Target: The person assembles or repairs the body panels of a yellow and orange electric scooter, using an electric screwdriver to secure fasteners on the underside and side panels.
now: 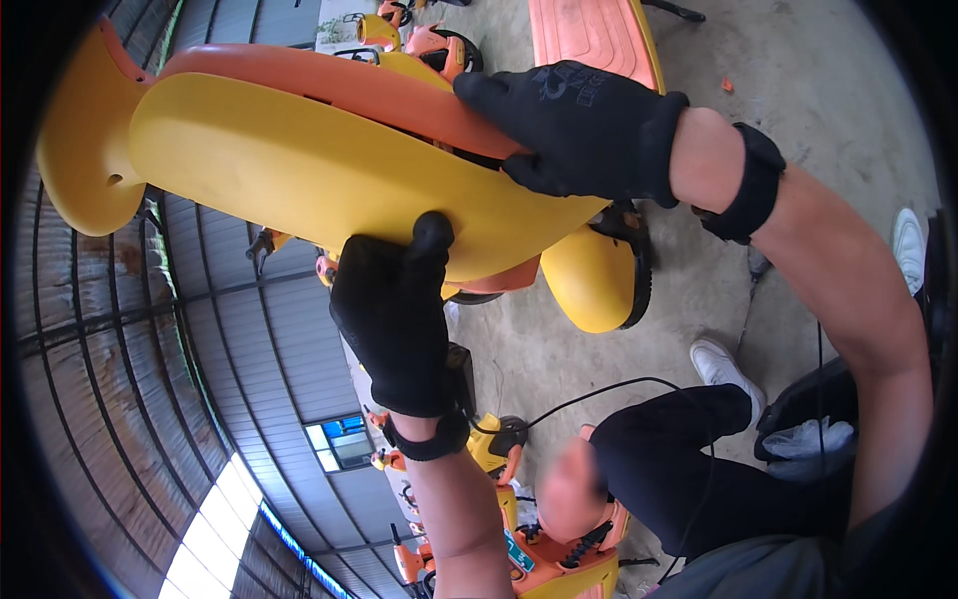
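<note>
A long scooter body (289,150) with a smooth yellow side panel and an orange upper section (349,95) slants across the upper left. A dark gap runs along the seam between the two colours. My left hand (394,319), in a black glove, grips the yellow panel's lower edge. Its thumb presses on the panel's face, and its other fingers are partly hidden. Over the orange section and the seam lies my right hand (589,130), also black-gloved, fingers together on top and thumb against the yellow side. A yellow mudguard (589,280) over a black tyre shows below the body.
Several orange and yellow scooters (429,45) stand behind, with another orange one (579,549) at the lower middle. An orange ribbed deck (597,40) lies beyond my right hand. A black cable (599,387) crosses over the concrete floor (798,260). White shoes (723,374) show at right.
</note>
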Available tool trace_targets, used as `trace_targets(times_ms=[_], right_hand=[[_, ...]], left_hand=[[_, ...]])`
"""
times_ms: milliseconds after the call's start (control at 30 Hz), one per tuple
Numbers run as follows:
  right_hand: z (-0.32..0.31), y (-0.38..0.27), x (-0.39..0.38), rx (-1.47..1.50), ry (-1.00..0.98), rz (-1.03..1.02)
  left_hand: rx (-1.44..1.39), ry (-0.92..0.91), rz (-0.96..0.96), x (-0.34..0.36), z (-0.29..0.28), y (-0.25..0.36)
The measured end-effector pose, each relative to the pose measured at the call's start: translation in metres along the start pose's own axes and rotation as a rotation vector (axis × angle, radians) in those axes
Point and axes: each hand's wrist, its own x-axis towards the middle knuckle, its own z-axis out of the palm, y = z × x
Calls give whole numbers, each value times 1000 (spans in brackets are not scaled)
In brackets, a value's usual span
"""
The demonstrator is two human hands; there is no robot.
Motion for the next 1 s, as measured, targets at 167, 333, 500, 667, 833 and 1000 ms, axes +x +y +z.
trace_targets(times_ms=[167, 333, 500, 667, 833, 1000], right_hand=[[10, -3, -3, -4, 193, -52], [-2, 44, -28, 432, 215, -97], [8, 117, -78, 299, 83, 492], [42, 149, -118, 108, 87, 511], [46, 196, -120, 726, 18, 877], [62, 223, -99, 1269, 48, 1069]], left_hand=[[-39, -9, -27, 0, 3, 0], [45, -8, -29, -6, 2, 0], [-5, -7, -22, -5, 4, -2], [24, 9, -1, -6, 4, -1], [-22, 37, -47, -6, 6, 0], [-48, 24, -92, -6, 6, 2]])
